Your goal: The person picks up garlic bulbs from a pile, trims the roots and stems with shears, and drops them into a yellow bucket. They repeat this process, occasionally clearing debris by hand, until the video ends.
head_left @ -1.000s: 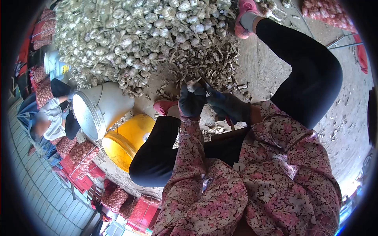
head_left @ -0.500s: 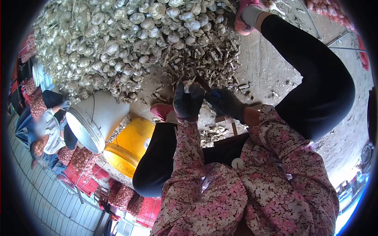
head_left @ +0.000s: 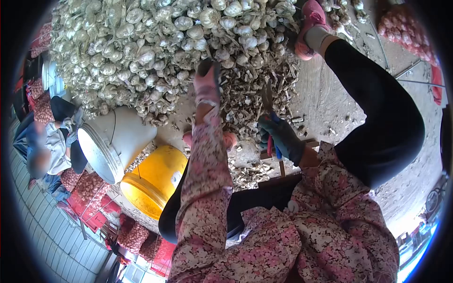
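Observation:
My left hand (head_left: 207,80), in a pinkish-grey glove with dark fingertips, reaches out to the near edge of a big heap of garlic bulbs (head_left: 155,61). Its fingers point away from me among the bulbs and are mostly hidden by the back of the hand. In a dark grey glove, my right hand (head_left: 284,139) is closed around the red and blue handles of shears (head_left: 268,101). Their dull blades point away from me over a litter of cut garlic stalks (head_left: 245,87).
A white bucket (head_left: 118,137) and a yellow bucket (head_left: 158,177) lie tipped on their sides at my left. Beyond them sits another person (head_left: 54,146), near red net sacks of garlic (head_left: 92,188). Another net sack (head_left: 406,30) is at the upper right.
My left hand has left its place beside the shears, where it held a garlic bulb, and stretched forward to the heap. My right hand has shifted slightly right and nearer me with the shears.

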Available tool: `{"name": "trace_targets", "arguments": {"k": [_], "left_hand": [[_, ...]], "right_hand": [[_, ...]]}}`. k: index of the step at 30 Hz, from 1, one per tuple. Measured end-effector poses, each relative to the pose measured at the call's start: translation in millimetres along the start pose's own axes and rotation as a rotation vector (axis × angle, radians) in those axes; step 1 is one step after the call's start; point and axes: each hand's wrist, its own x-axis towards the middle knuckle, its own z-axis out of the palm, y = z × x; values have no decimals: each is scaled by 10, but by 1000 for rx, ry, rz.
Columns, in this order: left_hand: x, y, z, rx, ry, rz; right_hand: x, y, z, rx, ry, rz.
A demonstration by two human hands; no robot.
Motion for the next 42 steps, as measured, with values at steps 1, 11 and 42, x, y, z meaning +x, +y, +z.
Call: {"name": "trace_targets", "arguments": {"k": [1, 11, 42], "left_hand": [[287, -195, 71, 202, 32, 43], [179, -183, 215, 127, -136, 58], [-2377, -483, -369, -120, -491, 140]], "right_hand": [[15, -29, 4, 12, 22, 19], [38, -332, -87, -777, 299, -549], [134, 10, -806, -1818, -19, -546]]}}
